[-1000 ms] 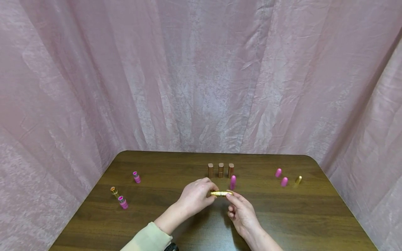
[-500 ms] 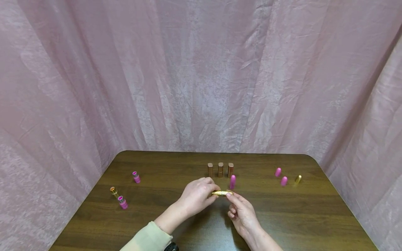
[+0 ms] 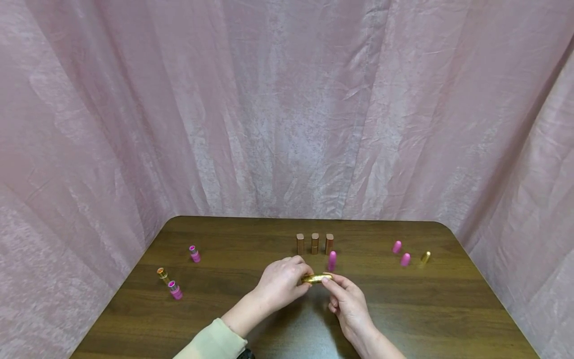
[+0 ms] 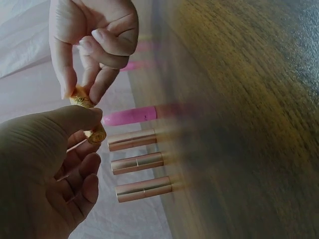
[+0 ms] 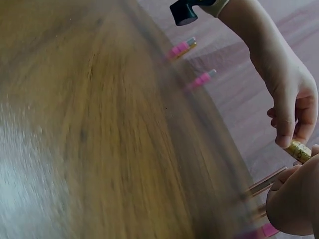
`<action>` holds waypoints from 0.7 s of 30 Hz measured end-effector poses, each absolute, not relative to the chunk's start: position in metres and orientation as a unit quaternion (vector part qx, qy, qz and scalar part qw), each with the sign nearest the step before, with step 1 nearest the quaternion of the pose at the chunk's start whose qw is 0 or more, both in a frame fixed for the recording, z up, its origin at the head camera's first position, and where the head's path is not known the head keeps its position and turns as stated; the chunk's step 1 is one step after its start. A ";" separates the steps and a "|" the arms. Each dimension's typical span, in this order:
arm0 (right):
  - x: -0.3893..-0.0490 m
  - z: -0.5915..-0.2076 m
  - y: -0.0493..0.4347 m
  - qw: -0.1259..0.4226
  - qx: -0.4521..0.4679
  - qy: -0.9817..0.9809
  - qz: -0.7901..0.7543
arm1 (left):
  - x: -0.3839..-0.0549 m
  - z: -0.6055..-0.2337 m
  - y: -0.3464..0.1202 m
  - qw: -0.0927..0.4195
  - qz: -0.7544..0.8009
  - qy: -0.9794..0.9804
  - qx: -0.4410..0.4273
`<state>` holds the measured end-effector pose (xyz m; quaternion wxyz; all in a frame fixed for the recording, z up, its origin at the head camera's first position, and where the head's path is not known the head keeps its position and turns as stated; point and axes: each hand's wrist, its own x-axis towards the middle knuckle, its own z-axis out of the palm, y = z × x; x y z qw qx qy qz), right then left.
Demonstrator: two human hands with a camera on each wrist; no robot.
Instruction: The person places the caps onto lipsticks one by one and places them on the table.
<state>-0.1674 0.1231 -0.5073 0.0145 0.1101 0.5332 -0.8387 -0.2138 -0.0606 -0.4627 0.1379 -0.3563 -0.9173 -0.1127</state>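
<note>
A gold lipstick tube [image 3: 318, 278] is held level above the middle of the table, pinched from both ends. My left hand [image 3: 281, 284] grips its left end between thumb and fingers; in the left wrist view the other fingers curl loosely below. At the right end, the thumb and index finger of my right hand [image 3: 352, 305] pinch the tube, its remaining fingers curled in. Just beyond the hands stands a pink lipstick [image 3: 332, 261], upright. Behind it, three rose-gold lipsticks [image 3: 315, 243] stand in a row. The fingers hide the tube's ends in the head view.
At the left stand two pink lipstick bases [image 3: 175, 289] and a gold base [image 3: 163, 274], all uncapped. Two pink caps [image 3: 405, 259] and a gold cap [image 3: 426, 257] stand at the right on the wooden table [image 3: 448, 309]. Pink curtains [image 3: 287, 109] hang behind it.
Both hands and the gold lipstick tube stay nearly in place, shifting only slightly. The tube's tilt changes a little. Everything else on the table stays where it was.
</note>
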 end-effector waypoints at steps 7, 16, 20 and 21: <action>-0.166 -0.498 0.128 0.001 0.079 0.588 -0.805 | -0.215 -0.466 -0.060 0.133 -0.124 -0.923 -0.339; -0.168 -0.490 0.151 0.015 0.034 0.686 -0.727 | -0.226 -0.478 -0.065 0.113 -0.183 -0.930 -0.300; -0.169 -0.490 0.167 0.009 0.008 0.731 -0.683 | -0.231 -0.484 -0.069 0.092 -0.227 -0.931 -0.272; -0.170 -0.491 0.171 0.004 -0.003 0.745 -0.667 | -0.232 -0.485 -0.069 0.085 -0.237 -0.931 -0.266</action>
